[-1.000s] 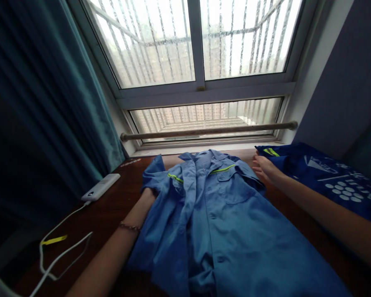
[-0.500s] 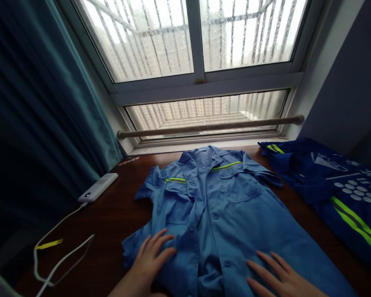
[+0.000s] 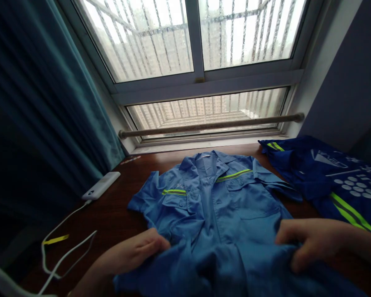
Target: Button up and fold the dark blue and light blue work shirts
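A light blue short-sleeved work shirt (image 3: 259, 206) with yellow-green reflective strips lies front up, its collar toward the window. Its lower part is bunched and lifted toward me. My left hand (image 3: 139, 249) is closed on the shirt's left side, fingers curled into the cloth. At the opposite side edge, my right hand (image 3: 312, 243) pinches the fabric between thumb and fingers. Some fingertips of both hands are hidden by cloth.
A dark blue garment (image 3: 315, 177) with reflective stripes lies at the right on the brown wooden surface (image 3: 126, 206). At the left are a white power bank (image 3: 102, 185), a white cable (image 3: 62, 262) and a curtain (image 3: 74, 103). A rail (image 3: 210, 127) crosses the window.
Both hands have gone from lying flat and spread on the shirt to gripping its sides. The lower shirt is now raised and bunched, and the upper part has shifted slightly toward me.
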Demonstrator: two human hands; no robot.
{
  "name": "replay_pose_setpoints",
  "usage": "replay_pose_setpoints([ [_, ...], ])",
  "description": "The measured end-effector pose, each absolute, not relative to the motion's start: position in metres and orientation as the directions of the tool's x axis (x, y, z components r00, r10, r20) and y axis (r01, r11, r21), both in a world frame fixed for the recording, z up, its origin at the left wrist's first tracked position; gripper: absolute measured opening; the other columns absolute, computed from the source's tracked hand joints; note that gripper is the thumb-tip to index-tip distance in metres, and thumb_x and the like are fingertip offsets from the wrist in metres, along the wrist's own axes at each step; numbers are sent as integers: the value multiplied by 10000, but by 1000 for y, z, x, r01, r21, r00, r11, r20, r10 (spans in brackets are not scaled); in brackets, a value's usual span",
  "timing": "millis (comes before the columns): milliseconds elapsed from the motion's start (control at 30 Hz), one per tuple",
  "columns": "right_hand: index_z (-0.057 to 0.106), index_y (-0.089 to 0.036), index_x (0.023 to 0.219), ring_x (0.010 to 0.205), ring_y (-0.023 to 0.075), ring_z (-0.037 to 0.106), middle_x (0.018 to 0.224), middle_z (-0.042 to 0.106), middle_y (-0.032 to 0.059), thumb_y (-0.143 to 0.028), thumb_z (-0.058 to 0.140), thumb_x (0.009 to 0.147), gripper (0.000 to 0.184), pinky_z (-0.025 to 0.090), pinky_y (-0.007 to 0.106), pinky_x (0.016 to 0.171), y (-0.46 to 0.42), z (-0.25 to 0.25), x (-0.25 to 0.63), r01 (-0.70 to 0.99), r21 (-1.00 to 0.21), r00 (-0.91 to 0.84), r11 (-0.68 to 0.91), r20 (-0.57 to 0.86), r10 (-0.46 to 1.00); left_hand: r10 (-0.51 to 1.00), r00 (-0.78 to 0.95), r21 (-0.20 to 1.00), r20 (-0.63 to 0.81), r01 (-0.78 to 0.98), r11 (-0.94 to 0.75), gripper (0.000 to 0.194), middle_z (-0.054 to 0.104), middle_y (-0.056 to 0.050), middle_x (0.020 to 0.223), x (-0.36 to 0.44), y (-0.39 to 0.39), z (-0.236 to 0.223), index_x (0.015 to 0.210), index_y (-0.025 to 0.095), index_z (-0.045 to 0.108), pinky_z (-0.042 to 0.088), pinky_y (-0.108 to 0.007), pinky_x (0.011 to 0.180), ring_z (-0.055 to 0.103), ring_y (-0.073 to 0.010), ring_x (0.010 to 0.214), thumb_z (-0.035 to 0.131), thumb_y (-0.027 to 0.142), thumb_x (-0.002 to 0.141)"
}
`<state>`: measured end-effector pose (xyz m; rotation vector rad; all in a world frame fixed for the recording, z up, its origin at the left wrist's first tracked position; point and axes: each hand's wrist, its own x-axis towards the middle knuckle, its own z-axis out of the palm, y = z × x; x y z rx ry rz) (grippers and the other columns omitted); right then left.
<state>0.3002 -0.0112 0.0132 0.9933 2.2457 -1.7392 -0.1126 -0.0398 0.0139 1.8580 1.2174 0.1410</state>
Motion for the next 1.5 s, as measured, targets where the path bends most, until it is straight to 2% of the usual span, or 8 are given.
replay_pose_setpoints([
  [100, 645, -175, 988, 759, 149, 613, 818, 657, 24, -395, 623, 701, 362, 453, 190, 652, -4, 2, 300, 574, -793, -819, 203, -558, 137, 466, 668, 757, -580, 654, 5, 680, 653, -83, 780, -108, -21, 12, 864, 138, 650, 468, -257, 671, 605, -184, 713, 195, 639, 799],
  [400, 575, -64, 955, 669, 160, 632, 878, 637, 135, -189, 445, 805, 234, 512, 265, 596, 107, -61, 188, 416, -898, -307, -144, -287, 907, 958, 85, 373, -275, 927, 25, 376, 606, -58, 563, -55, 107, -68, 847, 122, 542, 430, -265, 537, 592, -193, 518, 422, 473, 783],
  [733, 513, -126, 1149, 1122, 177, 446, 1200, 518, 93, -90, 370, 795, 383, 301, 275, 974, 179, -99, 137, 562, -785, -126, 260, 230, 965, 989, -149, 642, -9, 758, 120, 314, 603, -189, 922, -33, 184, -81, 752, 125, 506, 381, -352, 825, 510, -336, 1033, 697, 325, 603],
  [900, 546, -107, 1065, 1107, 227, 426, 1126, 538, 146, -169, 461, 782, 302, 298, 327, 957, 167, -112, 128, 654, -705, -112, 275, 269, 957, 968, -249, 877, 15, 468, 106, 512, 518, -201, 1097, -4, 220, -93, 1098, 80, 355, 427, -306, 784, 533, -237, 1007, 638, 198, 688],
  [1133, 610, -92, 825, 930, 261, 521, 920, 592, 171, -200, 511, 714, 184, 371, 349, 828, 181, -116, 145, 649, -754, 106, 99, 219, 970, 999, 11, 999, -34, 16, 33, 372, 595, -139, 1002, 28, 230, -101, 1119, 134, 407, 491, -326, 696, 607, -166, 802, 247, 385, 896],
  [1233, 620, -123, 774, 823, 229, 565, 820, 629, 117, -231, 513, 696, 171, 397, 318, 763, 196, -117, 159, 548, -835, 195, 47, 182, 964, 995, 94, 986, 37, -166, -21, 469, 495, -134, 1205, 22, 223, -112, 1284, 196, 220, 473, -322, 774, 596, -144, 858, 381, 312, 859],
  [1333, 612, -128, 788, 763, 202, 581, 806, 645, 94, -320, 490, 706, 242, 421, 284, 697, 207, -120, 166, 386, -922, 275, 24, 140, 951, 972, 123, 977, 198, 59, -207, 809, 396, -145, 1304, 11, 211, -121, 1352, 198, 44, 395, -334, 901, 530, -176, 1027, 571, 240, 740],
  [1500, 599, -126, 729, 622, 172, 581, 664, 643, 58, -446, 478, 668, 348, 436, 251, 560, 207, -123, 157, 94, -995, 278, 27, 52, 959, 948, 174, 709, 266, 631, -315, 899, 386, -168, 1307, -8, 184, -123, 1349, 144, 185, 217, -407, 1007, 352, -304, 1202, 656, 434, 640],
])
